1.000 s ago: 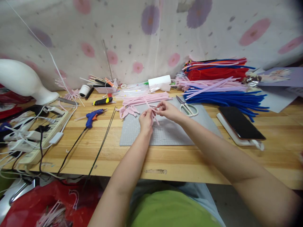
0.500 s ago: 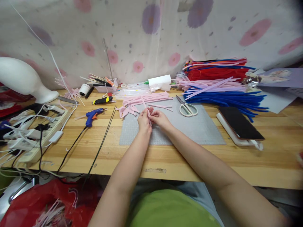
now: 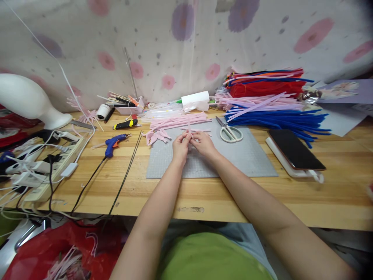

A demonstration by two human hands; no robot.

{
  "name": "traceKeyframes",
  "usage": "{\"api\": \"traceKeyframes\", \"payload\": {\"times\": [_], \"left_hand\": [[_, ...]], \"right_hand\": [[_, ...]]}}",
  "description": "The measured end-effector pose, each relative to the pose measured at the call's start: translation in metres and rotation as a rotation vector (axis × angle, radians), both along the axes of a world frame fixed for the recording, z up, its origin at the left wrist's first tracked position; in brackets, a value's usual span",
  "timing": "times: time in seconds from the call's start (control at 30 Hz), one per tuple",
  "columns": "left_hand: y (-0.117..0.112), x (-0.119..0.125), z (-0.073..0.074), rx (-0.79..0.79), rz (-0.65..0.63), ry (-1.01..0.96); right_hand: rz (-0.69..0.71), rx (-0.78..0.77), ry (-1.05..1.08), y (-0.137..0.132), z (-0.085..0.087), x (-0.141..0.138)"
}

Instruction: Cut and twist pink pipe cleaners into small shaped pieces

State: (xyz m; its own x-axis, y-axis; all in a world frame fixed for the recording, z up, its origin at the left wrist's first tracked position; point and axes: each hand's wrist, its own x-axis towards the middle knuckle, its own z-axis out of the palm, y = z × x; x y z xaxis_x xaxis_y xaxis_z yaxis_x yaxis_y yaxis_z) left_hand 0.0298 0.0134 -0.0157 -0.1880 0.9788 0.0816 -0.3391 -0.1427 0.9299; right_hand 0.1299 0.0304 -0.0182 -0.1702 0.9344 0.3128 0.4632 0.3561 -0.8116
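Over the grey cutting mat (image 3: 233, 163) my left hand (image 3: 180, 146) and my right hand (image 3: 204, 143) meet, fingertips together. Both pinch a pink pipe cleaner (image 3: 189, 123), whose free end points up and away from me; its lower part is hidden among the fingers. Just behind the hands lies a bundle of pink pipe cleaners (image 3: 175, 121). Bent pink pipe-cleaner pieces (image 3: 157, 137) rest at the mat's upper left corner. Scissors with pale handles (image 3: 230, 133) lie to the right of my right hand, blades pointing away.
A blue glue gun (image 3: 112, 146) and a yellow-black utility knife (image 3: 125, 124) lie on the left, near a power strip (image 3: 55, 167) with tangled cables. Blue pipe cleaners (image 3: 276, 121) are heaped at the back right. A dark-screened phone (image 3: 295, 149) rests on a white object.
Both hands have shifted slightly right, still together. The pink pipe cleaner's free end, which leaned left, now stands nearly straight away from me.
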Motion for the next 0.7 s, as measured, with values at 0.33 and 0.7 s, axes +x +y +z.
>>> {"api": "traceKeyframes", "payload": {"times": [0.33,0.7], "left_hand": [[0.002,-0.001,-0.002,0.039,0.033,0.149],[0.011,-0.001,-0.006,0.032,-0.09,0.35]], "right_hand": [[0.214,-0.404,0.552,0.008,0.005,0.02],[0.155,-0.417,0.684,0.013,-0.007,0.021]]}}
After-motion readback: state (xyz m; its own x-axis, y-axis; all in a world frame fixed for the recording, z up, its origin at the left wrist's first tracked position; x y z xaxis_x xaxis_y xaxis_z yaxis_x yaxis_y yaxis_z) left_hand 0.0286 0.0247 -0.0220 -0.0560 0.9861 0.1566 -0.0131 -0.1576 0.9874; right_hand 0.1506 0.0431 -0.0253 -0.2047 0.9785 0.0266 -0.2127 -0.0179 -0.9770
